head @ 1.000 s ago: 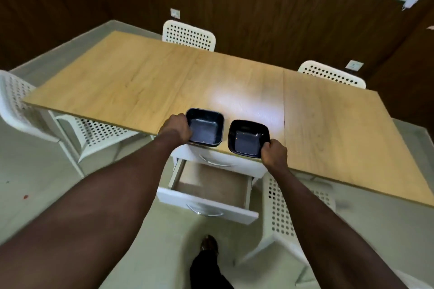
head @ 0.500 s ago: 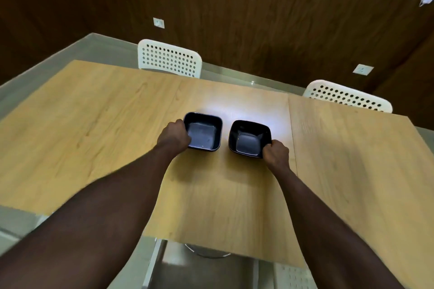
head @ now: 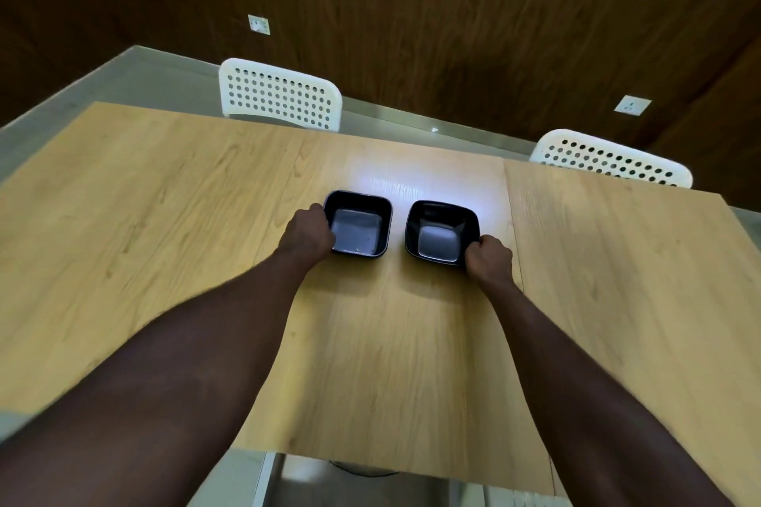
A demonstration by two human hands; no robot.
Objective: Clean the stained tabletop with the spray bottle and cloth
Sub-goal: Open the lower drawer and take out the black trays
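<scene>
The wood-grain tabletop spans the view from left edge to right edge. It is judged stiff, smooth and easy to wipe. No stain can be made out, only a glare patch toward the far edge. The spray bottle and cloth are not in view. The left hand, fingers curled, grips the left wall of the left bowl, a dark square dish with a few specks inside, standing mid-tabletop. Just beside it, not touching, stands the right bowl. The right hand, closed, pinches its near right corner. Both bowls look rigid, glossy and probably light, perhaps slippery, so the rim is the sensible hold.
</scene>
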